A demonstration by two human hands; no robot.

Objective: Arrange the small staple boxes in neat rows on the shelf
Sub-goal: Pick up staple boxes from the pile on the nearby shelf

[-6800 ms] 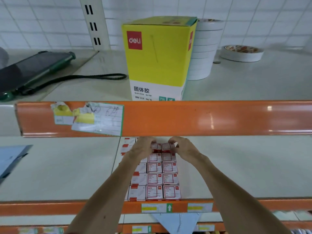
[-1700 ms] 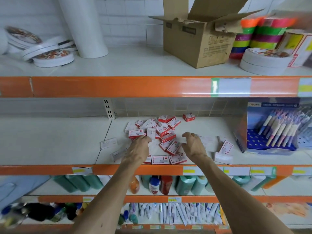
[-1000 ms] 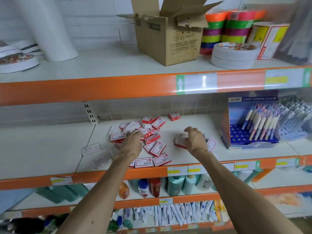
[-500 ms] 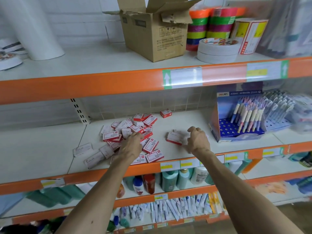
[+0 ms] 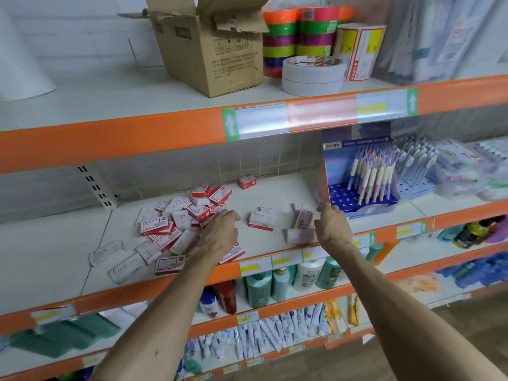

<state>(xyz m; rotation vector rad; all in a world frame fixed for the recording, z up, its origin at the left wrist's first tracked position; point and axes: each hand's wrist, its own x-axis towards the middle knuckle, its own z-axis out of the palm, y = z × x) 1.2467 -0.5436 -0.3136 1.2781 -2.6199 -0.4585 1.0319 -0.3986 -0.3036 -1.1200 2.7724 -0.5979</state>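
Several small red-and-white staple boxes lie in a loose pile (image 5: 181, 218) on the left-middle of the white shelf (image 5: 277, 193). One box (image 5: 246, 181) sits alone at the back, and another (image 5: 261, 220) lies flat between my hands. My left hand (image 5: 220, 233) is palm down with fingers spread over the pile's right edge. My right hand (image 5: 331, 226) has curled fingers against a tilted box (image 5: 303, 218), with another box (image 5: 298, 235) lying just below it. Whether the right hand grips a box is unclear.
A blue pen display (image 5: 362, 177) stands right of my right hand. The upper shelf holds an open cardboard box (image 5: 211, 48), coloured tape rolls (image 5: 299, 31) and white tape rolls (image 5: 312, 77). Bottles (image 5: 275, 284) fill the shelf below. The orange shelf edge (image 5: 275, 261) runs under my wrists.
The view has left the neat rows and swung right to the loose pile. My right hand moved right, away from the flat box, to the boxes near the pen display. My left hand stays over the pile.
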